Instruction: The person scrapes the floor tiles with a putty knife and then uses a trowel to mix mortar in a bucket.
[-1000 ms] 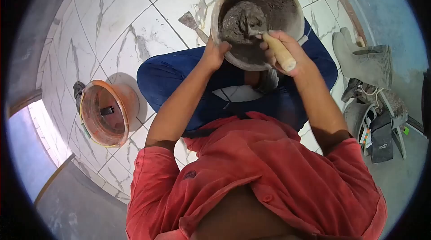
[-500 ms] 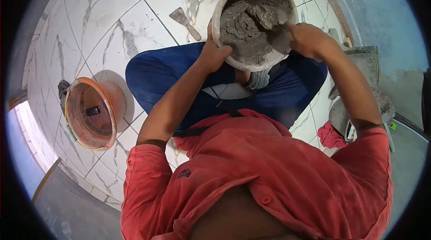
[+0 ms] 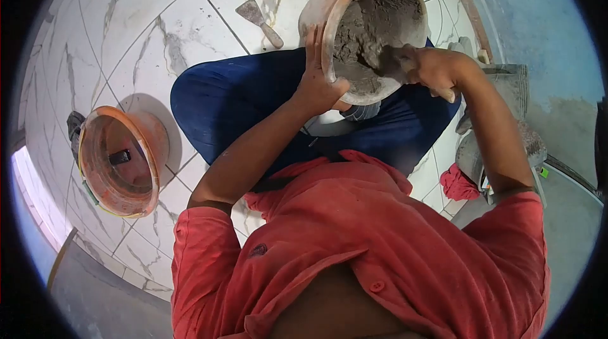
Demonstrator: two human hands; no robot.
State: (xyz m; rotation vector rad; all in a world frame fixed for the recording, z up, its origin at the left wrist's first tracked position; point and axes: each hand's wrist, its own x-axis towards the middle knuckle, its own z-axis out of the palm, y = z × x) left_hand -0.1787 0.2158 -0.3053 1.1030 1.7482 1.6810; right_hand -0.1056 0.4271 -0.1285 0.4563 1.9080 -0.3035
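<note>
Inside tilted round bucket (image 3: 329, 6), lumpy grey mortar (image 3: 373, 22)

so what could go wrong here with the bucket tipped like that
1. The mortar bucket is tilted toward the person, braced only by the left hand on its rim and side; it could slip and the wet mortar could slump onto the blue trousers.
2. The right hand is scraping inside with a trowel; a hard push could knock the bucket from the left hand.
3. Spilled mortar could soil the marble-look tiles and the putty knife lying there.
</note>
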